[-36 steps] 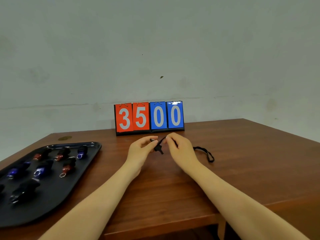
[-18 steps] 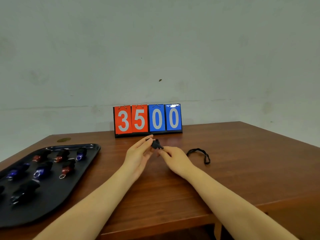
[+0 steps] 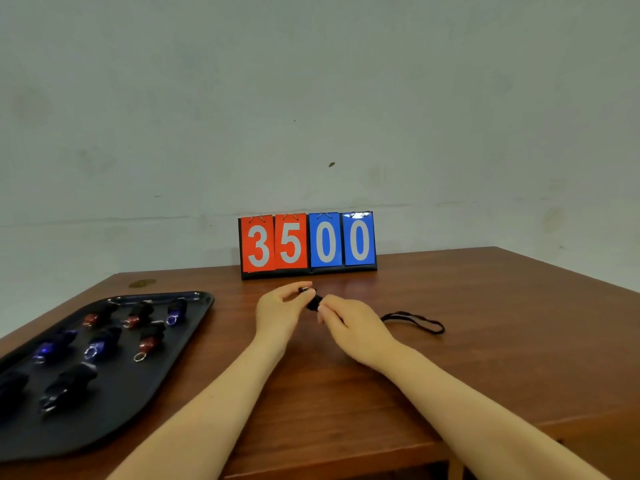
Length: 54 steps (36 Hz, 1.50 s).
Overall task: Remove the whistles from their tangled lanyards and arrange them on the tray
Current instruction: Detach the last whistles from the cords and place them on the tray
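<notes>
Fingers [image 3: 301, 297] of the left hand [image 3: 278, 315] and right hand [image 3: 349, 320] are pinching a small black whistle [image 3: 313, 301] between them above the table [image 3: 485, 341]. Judging by that tight grip, a snagged ring could be jerking the whistle loose. Its lanyard [image 3: 414, 321] is trailing just beyond the right hand; the tray [image 3: 194, 313] is lying well to the left.

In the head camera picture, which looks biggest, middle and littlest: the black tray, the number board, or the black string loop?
1. Flat black tray, though it lies nearer the camera.
2. Red-and-blue flip number board.
3. Thin black lanyard loop on the brown wooden table.
</notes>
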Available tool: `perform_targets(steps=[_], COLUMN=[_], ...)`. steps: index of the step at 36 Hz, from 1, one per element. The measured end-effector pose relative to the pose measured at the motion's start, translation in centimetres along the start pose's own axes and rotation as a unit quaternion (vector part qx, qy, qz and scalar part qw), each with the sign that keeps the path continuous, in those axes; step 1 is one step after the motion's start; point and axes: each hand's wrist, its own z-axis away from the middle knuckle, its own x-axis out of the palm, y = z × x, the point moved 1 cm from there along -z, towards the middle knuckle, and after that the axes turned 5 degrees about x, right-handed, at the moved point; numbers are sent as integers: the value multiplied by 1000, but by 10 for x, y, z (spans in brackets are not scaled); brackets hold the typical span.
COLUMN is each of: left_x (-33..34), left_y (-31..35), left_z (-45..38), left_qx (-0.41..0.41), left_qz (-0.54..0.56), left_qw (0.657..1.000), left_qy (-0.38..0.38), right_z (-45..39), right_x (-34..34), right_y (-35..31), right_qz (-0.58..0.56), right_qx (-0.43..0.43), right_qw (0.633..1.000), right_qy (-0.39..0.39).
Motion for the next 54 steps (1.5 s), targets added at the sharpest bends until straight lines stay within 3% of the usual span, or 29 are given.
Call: perform_targets(steps=[4, 9, 16, 25, 30, 37, 44, 47, 54], left_x=[0, 6, 1, 5, 6, 7, 6, 6, 4], left_y=[3, 6, 5, 9, 9, 16, 10, 9, 5], left_z=[-1, 2, 0, 13, 17, 14, 10, 9, 4], left_qx=[48, 148, 126, 7, -83, -116, -82, -45, 28], left_qz=[-65, -201, -179, 55, 241, 430, 328, 236, 90], left_qw=[996, 964, 970, 986, 950, 890, 940, 970, 995], left_qy=[-27, -91, -102, -155, -179, -100, -40, -38, -40], right_z=[-2, 0, 0, -4, -3, -3, 2, 2, 4], right_x=[-5, -7, -1, -14, -16, -6, 2, 5, 4], right_y=[7, 9, 9, 26, 28, 24, 10, 1, -5], right_qz=[-45, -34, -30, -143, -172, -78, 99, 119, 112], right_qx=[38, 37, 57, 161, 161, 114, 14, -28, -71], right_qw=[997, 995, 990, 963, 966, 990, 994, 992, 990], right_qy=[46, 83, 122, 160, 107, 33, -36, -43, -37])
